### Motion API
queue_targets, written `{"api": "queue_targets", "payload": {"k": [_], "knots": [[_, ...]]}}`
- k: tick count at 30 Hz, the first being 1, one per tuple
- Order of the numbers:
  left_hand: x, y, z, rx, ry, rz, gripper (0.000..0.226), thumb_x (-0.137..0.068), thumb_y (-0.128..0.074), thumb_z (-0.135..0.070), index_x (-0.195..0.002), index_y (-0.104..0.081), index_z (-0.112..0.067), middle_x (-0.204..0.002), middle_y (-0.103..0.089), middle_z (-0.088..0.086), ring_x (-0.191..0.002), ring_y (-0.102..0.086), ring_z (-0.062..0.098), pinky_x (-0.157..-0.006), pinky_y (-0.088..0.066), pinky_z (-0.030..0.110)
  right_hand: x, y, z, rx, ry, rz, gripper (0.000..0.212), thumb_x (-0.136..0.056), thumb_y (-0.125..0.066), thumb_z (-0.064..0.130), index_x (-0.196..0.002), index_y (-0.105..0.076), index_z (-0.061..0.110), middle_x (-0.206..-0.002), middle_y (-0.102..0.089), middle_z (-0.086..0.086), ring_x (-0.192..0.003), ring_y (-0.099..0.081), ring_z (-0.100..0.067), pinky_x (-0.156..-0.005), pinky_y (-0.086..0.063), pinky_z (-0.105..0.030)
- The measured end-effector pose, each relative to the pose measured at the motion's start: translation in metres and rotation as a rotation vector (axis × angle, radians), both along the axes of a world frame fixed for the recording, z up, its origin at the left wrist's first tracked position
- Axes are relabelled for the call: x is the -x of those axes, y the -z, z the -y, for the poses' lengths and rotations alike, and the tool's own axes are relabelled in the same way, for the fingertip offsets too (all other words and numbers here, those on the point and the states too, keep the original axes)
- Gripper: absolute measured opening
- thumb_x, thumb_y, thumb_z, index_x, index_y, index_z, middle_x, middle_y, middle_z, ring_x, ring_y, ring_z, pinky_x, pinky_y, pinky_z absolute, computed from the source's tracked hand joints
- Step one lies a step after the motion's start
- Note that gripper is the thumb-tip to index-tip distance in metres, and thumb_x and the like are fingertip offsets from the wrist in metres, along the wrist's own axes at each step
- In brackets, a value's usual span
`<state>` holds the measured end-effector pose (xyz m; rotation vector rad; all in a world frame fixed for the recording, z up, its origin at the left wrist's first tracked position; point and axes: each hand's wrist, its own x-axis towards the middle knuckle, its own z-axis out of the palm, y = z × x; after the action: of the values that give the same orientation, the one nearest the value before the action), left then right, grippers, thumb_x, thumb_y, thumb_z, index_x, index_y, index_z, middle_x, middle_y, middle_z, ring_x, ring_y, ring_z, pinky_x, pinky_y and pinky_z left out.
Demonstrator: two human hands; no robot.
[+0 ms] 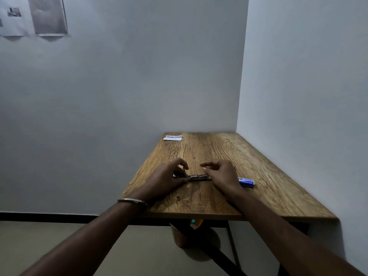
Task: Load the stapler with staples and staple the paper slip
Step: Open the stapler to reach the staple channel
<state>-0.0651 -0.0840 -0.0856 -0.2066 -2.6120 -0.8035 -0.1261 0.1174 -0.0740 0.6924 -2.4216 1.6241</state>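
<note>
A small metal stapler lies flat on the wooden table, between my two hands. My left hand grips its left end with fingers and thumb. My right hand hovers over the stapler's right end, thumb and forefinger pinched together; anything between them is too small to tell. A blue staple box lies just right of my right hand. The white paper slip rests at the table's far left corner, well away from both hands.
The table stands in a corner, with walls at its far and right sides. Its left and near edges are open. A brown round object and black legs sit under the table. Papers hang on the wall at upper left.
</note>
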Motion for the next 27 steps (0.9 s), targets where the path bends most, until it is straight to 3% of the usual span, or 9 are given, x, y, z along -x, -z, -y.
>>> {"api": "queue_targets", "payload": {"k": [3, 7, 12, 14, 16, 18, 20, 22, 27], "knots": [[-0.001, -0.002, -0.002, 0.003, -0.003, -0.017, 0.035, -0.082, -0.076, -0.025, -0.102, -0.053, -0.043, -0.094, -0.072, -0.017, -0.090, -0.067, -0.008, -0.080, -0.058, 0.019, -0.009, 0.001, 0.001, 0.171, 0.101, 0.087, 0.018, -0.093, -0.065, 0.007, -0.105, -0.072, 0.018, -0.106, -0.071, 0.002, -0.100, -0.066, -0.011, -0.080, -0.051, -0.020], [-0.003, -0.010, -0.010, 0.088, -0.098, -0.179, 0.031, -0.080, -0.078, -0.024, -0.100, -0.056, -0.033, -0.095, -0.072, -0.013, -0.085, -0.068, -0.001, -0.076, -0.059, 0.022, -0.025, -0.002, 0.014, 0.549, 0.117, 0.598, 0.018, -0.098, -0.054, 0.012, -0.111, -0.065, 0.006, -0.091, -0.064, -0.010, -0.083, -0.061, -0.018, -0.073, -0.049, -0.032], [-0.014, -0.033, -0.027, 0.523, -0.112, -0.571, 0.021, -0.082, -0.073, -0.018, -0.097, -0.059, -0.022, -0.082, -0.070, -0.005, -0.069, -0.066, 0.013, -0.053, -0.049, 0.024, -0.032, -0.027, 0.018, 0.940, 0.001, 1.014, 0.038, -0.104, -0.041, 0.021, -0.134, -0.048, -0.003, -0.141, -0.050, -0.025, -0.132, -0.050, -0.038, -0.105, -0.046, -0.043], [-0.017, -0.039, -0.031, 0.765, -0.056, -0.677, 0.017, -0.084, -0.071, -0.015, -0.098, -0.063, -0.020, -0.086, -0.071, -0.004, -0.074, -0.067, 0.016, -0.058, -0.051, 0.026, -0.033, -0.034, 0.018, 1.013, -0.076, 1.081, 0.041, -0.105, -0.036, 0.021, -0.132, -0.047, -0.008, -0.141, -0.052, -0.027, -0.136, -0.048, -0.040, -0.109, -0.044, -0.043], [-0.016, -0.041, -0.032, 0.966, 0.006, -0.724, 0.018, -0.085, -0.071, -0.016, -0.101, -0.065, -0.020, -0.097, -0.072, -0.003, -0.084, -0.067, 0.016, -0.067, -0.054, 0.029, -0.034, -0.038, 0.020, 1.116, -0.178, 1.127, 0.039, -0.104, -0.031, 0.018, -0.123, -0.052, -0.009, -0.124, -0.060, -0.027, -0.131, -0.053, -0.040, -0.099, -0.047, -0.038], [-0.014, -0.041, -0.033, 1.093, 0.037, -0.784, 0.014, -0.088, -0.066, -0.014, -0.100, -0.064, -0.020, -0.101, -0.071, -0.003, -0.086, -0.066, 0.016, -0.067, -0.053, 0.029, -0.034, -0.041, 0.024, 1.183, -0.227, 1.148, 0.034, -0.103, -0.030, 0.016, -0.111, -0.054, -0.007, -0.106, -0.060, -0.025, -0.103, -0.064, -0.037, -0.083, -0.052, -0.040], [-0.011, -0.043, -0.033, 1.154, 0.034, -0.871, 0.010, -0.092, -0.062, -0.011, -0.094, -0.065, -0.020, -0.096, -0.070, -0.004, -0.081, -0.064, 0.016, -0.063, -0.051, 0.029, -0.034, -0.042, 0.026, 1.209, -0.218, 1.144, 0.032, -0.102, -0.029, 0.014, -0.102, -0.054, -0.005, -0.093, -0.059, -0.022, -0.080, -0.060, -0.031, -0.068, -0.052, -0.038], [-0.008, -0.047, -0.034, 1.177, 0.031, -0.971, 0.012, -0.093, -0.062, -0.010, -0.087, -0.062, -0.020, -0.089, -0.069, -0.006, -0.074, -0.062, 0.015, -0.058, -0.049, 0.029, -0.035, -0.043, 0.027, 1.242, -0.212, 1.148, 0.033, -0.103, -0.028, 0.017, -0.106, -0.053, -0.005, -0.090, -0.059, -0.022, -0.078, -0.060, -0.031, -0.062, -0.049, -0.039], [-0.005, -0.051, -0.036, 1.187, 0.037, -1.100, 0.020, -0.091, -0.063, -0.007, -0.081, -0.055, -0.022, -0.088, -0.069, -0.005, -0.072, -0.062, 0.015, -0.056, -0.046, 0.029, -0.037, -0.043, 0.027, 1.303, -0.291, 1.149, 0.047, -0.106, -0.025, 0.025, -0.124, -0.050, -0.010, -0.096, -0.063, -0.025, -0.085, -0.064, -0.032, -0.074, -0.053, -0.038]]}}
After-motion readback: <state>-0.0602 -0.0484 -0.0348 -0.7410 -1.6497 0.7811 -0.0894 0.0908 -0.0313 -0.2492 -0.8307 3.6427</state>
